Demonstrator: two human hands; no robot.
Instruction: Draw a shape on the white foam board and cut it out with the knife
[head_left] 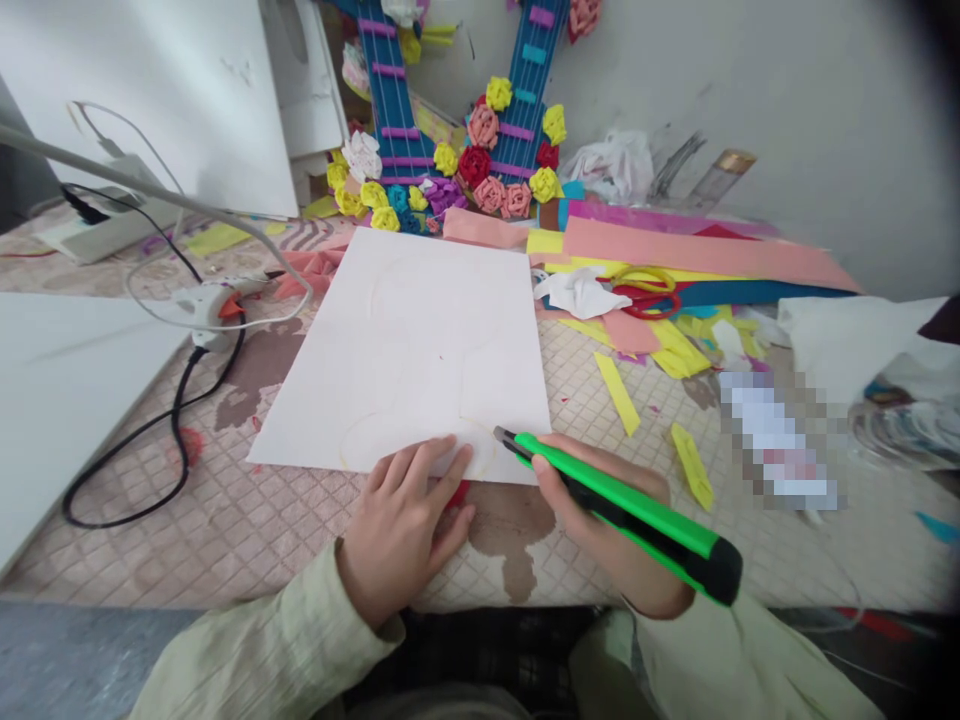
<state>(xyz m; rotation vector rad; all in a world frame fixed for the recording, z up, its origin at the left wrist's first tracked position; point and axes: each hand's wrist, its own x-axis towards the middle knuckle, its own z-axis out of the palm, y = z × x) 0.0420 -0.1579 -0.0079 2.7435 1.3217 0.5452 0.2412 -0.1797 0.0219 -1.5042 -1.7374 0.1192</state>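
A white sheet of paper [420, 340] lies flat on the patterned tablecloth [247, 500], with faint pencil curves on it. My left hand [405, 525] rests on the sheet's near edge, fingers stretched out flat and pressing it down. My right hand [600, 520] is closed around a green and black utility knife [622, 505]. The knife's tip touches the sheet near its bottom right corner, just right of my left fingertips.
A white glue gun [214, 305] with a black cord lies left of the sheet. Red and yellow scissors [645, 290], coloured paper strips [697, 250] and scraps sit at the right. Paper roses on blue struts [480, 160] stand behind. A white board [67, 380] lies at far left.
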